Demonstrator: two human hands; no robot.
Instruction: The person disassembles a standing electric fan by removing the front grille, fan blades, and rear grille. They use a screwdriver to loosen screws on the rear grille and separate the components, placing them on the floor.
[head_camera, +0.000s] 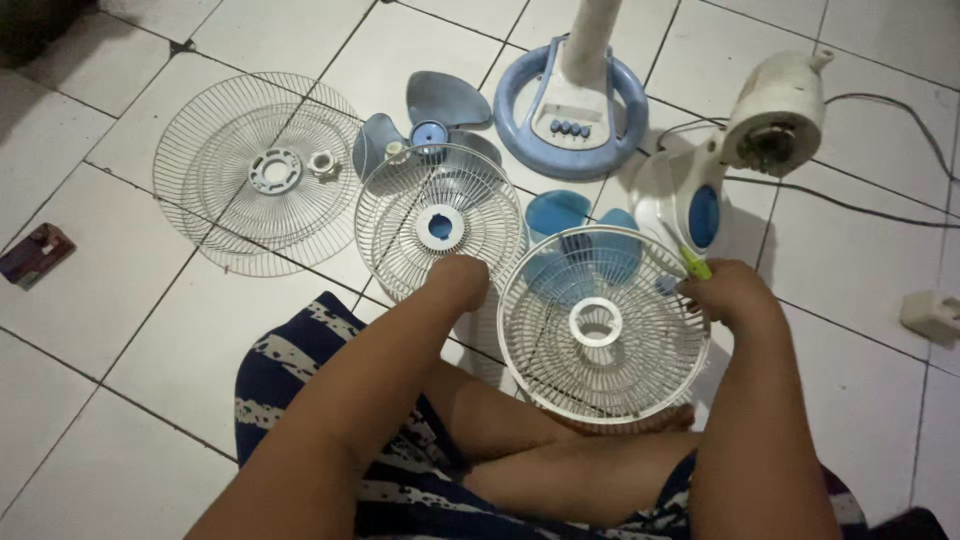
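I sit cross-legged on a white tiled floor with a small white wire fan grille (603, 325) propped against my legs. My left hand (459, 279) rests at its left rim, fingers curled and hidden from view. My right hand (728, 291) is closed on a thin green-handled tool (694, 263), likely a screwdriver, at the grille's upper right rim. Behind it lies a second small white grille (440, 224) with a blue centre. A blue fan blade (578, 238) shows behind and through the near grille.
A large wire grille (258, 170) with a plastic nut lies at left. Another blue blade (432, 118), a blue ring-shaped fan base with buttons (572, 100), a white motor head (775, 115) with cord and a wall plug (932, 312) lie around. A small dark box (36, 254) sits far left.
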